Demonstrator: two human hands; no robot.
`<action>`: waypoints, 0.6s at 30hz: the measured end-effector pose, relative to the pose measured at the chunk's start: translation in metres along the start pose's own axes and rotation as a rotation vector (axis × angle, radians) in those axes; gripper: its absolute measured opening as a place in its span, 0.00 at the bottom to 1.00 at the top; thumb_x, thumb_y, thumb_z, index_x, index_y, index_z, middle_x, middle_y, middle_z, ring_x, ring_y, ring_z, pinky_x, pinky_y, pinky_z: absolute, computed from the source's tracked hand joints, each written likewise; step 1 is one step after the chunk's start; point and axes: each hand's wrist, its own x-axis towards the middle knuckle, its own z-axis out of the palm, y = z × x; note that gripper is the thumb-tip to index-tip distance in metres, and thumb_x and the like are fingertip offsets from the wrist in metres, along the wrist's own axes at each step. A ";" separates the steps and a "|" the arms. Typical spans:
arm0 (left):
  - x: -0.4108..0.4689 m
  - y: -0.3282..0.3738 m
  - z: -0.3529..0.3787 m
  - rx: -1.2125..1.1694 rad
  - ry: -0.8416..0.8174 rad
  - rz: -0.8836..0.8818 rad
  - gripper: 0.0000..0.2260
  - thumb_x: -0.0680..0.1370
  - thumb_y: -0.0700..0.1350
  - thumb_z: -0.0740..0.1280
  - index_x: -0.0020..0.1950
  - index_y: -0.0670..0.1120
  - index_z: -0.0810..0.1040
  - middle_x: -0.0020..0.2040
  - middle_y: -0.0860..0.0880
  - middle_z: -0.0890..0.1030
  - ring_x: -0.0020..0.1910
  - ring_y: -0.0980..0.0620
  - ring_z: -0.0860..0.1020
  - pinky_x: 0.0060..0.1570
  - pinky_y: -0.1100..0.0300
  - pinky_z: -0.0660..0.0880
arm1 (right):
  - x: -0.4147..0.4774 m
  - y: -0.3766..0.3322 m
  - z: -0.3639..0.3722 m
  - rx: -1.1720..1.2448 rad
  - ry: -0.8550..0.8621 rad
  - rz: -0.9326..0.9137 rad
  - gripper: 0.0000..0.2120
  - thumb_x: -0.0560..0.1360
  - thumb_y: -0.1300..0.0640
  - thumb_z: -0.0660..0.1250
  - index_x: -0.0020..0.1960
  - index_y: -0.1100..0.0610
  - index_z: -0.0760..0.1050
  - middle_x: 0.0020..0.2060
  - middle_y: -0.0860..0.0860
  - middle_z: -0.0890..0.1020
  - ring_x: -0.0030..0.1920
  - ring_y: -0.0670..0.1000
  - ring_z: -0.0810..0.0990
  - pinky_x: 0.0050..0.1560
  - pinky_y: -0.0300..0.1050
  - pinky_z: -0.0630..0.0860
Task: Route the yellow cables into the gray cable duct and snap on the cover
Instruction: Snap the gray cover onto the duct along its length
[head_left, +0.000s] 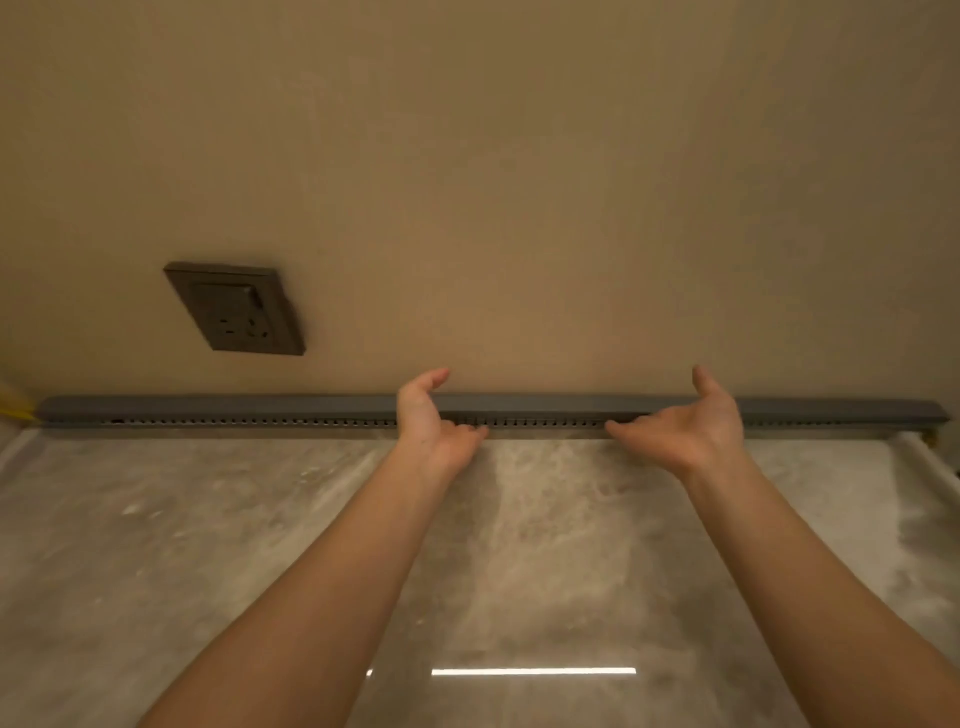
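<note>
Squarely at the middle of the run, the left hand (434, 423) was curled round the gray cable duct (260, 422). One digit arched over the top edge toward the wall while the others folded in against the slotted front. A little way along to the right, the right hand (693, 428) lay spread. Its fingers (626, 430) stretched nearly straight and pointed left along the slotted side, touching it, and its thumb was raised above the top edge (whether that thumb actually met the plastic could not be made out). Both bare forearms reached in from the bottom corners of the view, well apart.

Between and beyond the hands, the cover (519, 402) sat along the top of the duct for its whole visible length, a plain gray strip over the row of small slots. The duct itself lay horizontal where the surface (156, 519) met the wall (519, 182), spanning almost the full width of the view. At its far left end the yellow cables (15, 402) showed just outside the duct mouth, blurred at the frame edge.

Farther out, a dark wall socket with a switch (234, 309) was mounted on the beige wall above and left of the left hand, well clear of the duct. The surface was pale, mottled and glossy, and it carried a bright strip of reflected light (535, 672) between the forearms.
</note>
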 end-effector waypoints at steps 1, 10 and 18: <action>0.001 0.000 0.004 0.004 0.029 0.006 0.36 0.76 0.43 0.63 0.77 0.41 0.46 0.77 0.38 0.47 0.76 0.41 0.48 0.73 0.45 0.50 | 0.000 -0.002 -0.001 -0.044 -0.038 0.033 0.45 0.76 0.40 0.58 0.74 0.63 0.33 0.74 0.61 0.40 0.75 0.59 0.42 0.74 0.57 0.44; 0.016 -0.043 0.024 0.298 0.286 0.167 0.15 0.75 0.44 0.63 0.61 0.44 0.72 0.65 0.45 0.70 0.61 0.46 0.72 0.62 0.52 0.70 | -0.007 -0.030 -0.026 -0.308 -0.272 0.209 0.50 0.68 0.49 0.64 0.72 0.68 0.33 0.73 0.67 0.41 0.74 0.62 0.45 0.74 0.53 0.49; 0.016 -0.148 0.067 0.222 0.104 -0.016 0.23 0.79 0.52 0.61 0.71 0.44 0.66 0.73 0.44 0.66 0.65 0.48 0.70 0.66 0.57 0.64 | 0.004 -0.063 -0.063 -0.553 -0.284 0.221 0.26 0.78 0.53 0.58 0.69 0.69 0.61 0.65 0.66 0.71 0.65 0.60 0.72 0.62 0.50 0.71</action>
